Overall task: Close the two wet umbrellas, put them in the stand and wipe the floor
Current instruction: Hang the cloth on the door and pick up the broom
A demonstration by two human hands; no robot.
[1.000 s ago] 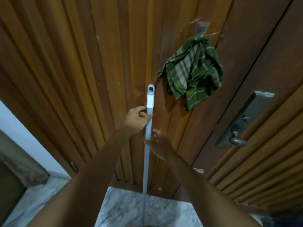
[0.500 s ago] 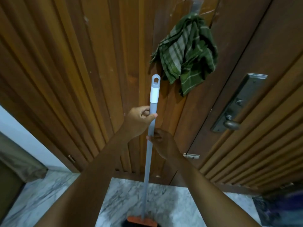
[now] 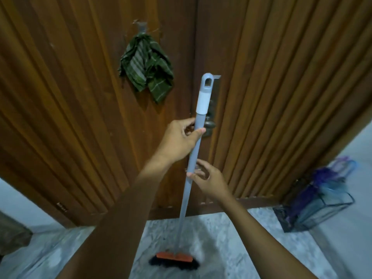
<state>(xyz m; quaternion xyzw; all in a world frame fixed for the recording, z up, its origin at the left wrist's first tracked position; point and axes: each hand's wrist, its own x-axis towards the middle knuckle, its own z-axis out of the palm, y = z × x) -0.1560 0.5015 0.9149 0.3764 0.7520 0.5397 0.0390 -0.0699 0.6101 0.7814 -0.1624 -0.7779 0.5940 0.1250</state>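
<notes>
Pulled away from the door (image 3: 80, 117) since a second ago, the broom handle (image 3: 186, 200) is gripped high by my left hand (image 3: 179, 140) and ringed lower by my right hand (image 3: 210, 183), its orange head (image 3: 174, 256) on the marble floor (image 3: 231, 248) at bottom centre, closed umbrellas (image 3: 314, 190) in the wire stand (image 3: 340, 205), lower right.

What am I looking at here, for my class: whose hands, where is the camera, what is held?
No machine here: a person wears a wide-angle camera on the head, looking down at their own bare hands. The left hand grips a grey broom near its top; the right hand curls round it lower down. Its orange head rests on the marble floor. A green checked cloth hangs on the wooden door. At the right, a wire stand holds umbrellas.
</notes>
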